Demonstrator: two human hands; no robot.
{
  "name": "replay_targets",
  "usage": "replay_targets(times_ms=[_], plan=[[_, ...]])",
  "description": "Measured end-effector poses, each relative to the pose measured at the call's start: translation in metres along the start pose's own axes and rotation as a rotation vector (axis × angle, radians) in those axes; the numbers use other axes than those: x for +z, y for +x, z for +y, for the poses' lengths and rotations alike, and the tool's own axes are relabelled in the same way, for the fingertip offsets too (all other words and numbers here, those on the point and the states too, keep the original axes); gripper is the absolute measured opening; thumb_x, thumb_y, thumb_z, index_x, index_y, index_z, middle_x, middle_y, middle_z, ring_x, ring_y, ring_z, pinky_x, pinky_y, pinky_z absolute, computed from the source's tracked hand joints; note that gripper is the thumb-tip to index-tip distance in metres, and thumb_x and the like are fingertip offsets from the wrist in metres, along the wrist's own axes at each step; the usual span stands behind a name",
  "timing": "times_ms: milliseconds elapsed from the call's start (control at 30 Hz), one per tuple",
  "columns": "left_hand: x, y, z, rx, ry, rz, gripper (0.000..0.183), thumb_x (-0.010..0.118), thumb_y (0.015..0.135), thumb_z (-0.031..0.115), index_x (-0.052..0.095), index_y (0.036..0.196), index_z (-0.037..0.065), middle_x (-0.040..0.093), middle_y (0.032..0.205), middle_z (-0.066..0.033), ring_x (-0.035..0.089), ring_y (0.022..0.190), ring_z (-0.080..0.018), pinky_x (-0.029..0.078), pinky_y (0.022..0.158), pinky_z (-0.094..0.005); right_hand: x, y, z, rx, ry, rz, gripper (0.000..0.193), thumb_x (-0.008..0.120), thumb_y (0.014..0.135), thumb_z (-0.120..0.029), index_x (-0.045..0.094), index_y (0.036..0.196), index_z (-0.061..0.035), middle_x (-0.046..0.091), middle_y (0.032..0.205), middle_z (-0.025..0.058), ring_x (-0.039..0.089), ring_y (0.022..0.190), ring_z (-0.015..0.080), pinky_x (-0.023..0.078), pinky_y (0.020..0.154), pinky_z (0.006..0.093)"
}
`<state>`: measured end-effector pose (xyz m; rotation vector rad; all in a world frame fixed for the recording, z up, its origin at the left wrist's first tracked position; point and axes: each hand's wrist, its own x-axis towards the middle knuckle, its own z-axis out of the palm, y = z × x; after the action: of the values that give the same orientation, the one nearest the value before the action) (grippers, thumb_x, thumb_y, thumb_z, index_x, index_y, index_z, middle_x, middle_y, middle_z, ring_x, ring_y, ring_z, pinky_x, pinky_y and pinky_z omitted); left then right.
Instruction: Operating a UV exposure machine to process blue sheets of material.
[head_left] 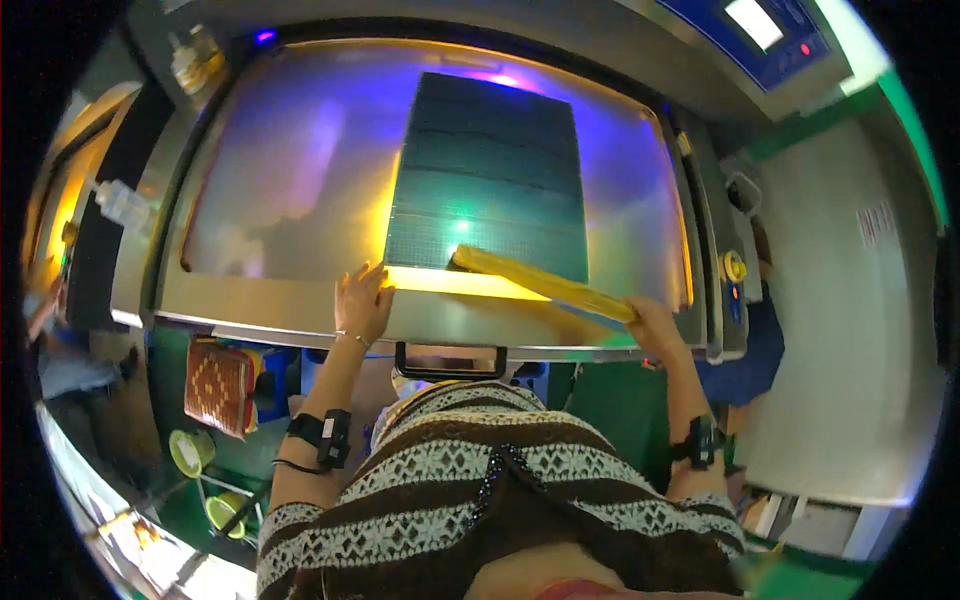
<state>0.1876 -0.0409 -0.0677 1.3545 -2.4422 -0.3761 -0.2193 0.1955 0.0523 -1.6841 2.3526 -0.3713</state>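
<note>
A dark green-black rectangular panel [490, 170] with a fine grid pattern lies on the wide metal work surface [290, 230]. At its near left corner rests my left hand [362, 302], with fingers stretched forward and slightly apart, the tips touching or almost touching that corner. My right hand [654, 328] is closed around one end of a long, flat-looking yellow stick [545, 283]. Slanting up and left from that hand, the stick crosses the panel's near edge. Its far end, dark at the tip, is over the panel's near part; whether it touches is unclear.
A black handle [450, 362] sticks out below the front edge. Squeeze bottles [122, 203] stand at left, and a yellow knob [735, 266] is on the right side. A control box with a screen [754, 24] is at the far right. A woven-topped stool [220, 388] stands below left.
</note>
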Motion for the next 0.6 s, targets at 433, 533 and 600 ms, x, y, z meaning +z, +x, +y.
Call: replay_targets(times_ms=[433,533,600], plan=[[-0.007,-0.009,0.035,-0.117,0.191,-0.142,0.045,0.032,0.089,0.045,0.048,0.121,0.018,0.043,0.129,0.0045,0.034,0.122,-0.0197,0.027,0.098,-0.0398,0.022,0.076,-0.03,-0.394,-0.094,-0.645,0.045,0.069,0.061,-0.025,0.059,0.103,-0.0098,0.062,0.085,0.0173,0.059,0.081,0.0351,0.047,0.071,0.041],[-0.009,-0.012,0.034,-0.148,0.065,-0.037,0.048,0.037,0.087,0.044,0.048,0.122,0.014,0.045,0.129,0.0026,0.034,0.122,-0.0213,0.025,0.101,-0.0401,0.013,0.093,-0.031,-0.379,-0.139,-0.703,0.038,0.07,0.063,-0.028,0.062,0.092,-0.0044,0.062,0.08,0.0196,0.061,0.078,0.0348,0.047,0.068,0.0385],[-0.01,-0.015,0.032,-0.116,0.061,-0.003,0.05,0.039,0.086,0.044,0.048,0.122,0.011,0.046,0.127,0.0006,0.035,0.122,-0.0222,0.025,0.101,-0.04,0.009,0.101,-0.033,-0.338,-0.074,-0.754,0.04,0.07,0.063,-0.029,0.062,0.093,-0.0033,0.062,0.08,0.0202,0.061,0.078,0.0343,0.047,0.067,0.0378]])
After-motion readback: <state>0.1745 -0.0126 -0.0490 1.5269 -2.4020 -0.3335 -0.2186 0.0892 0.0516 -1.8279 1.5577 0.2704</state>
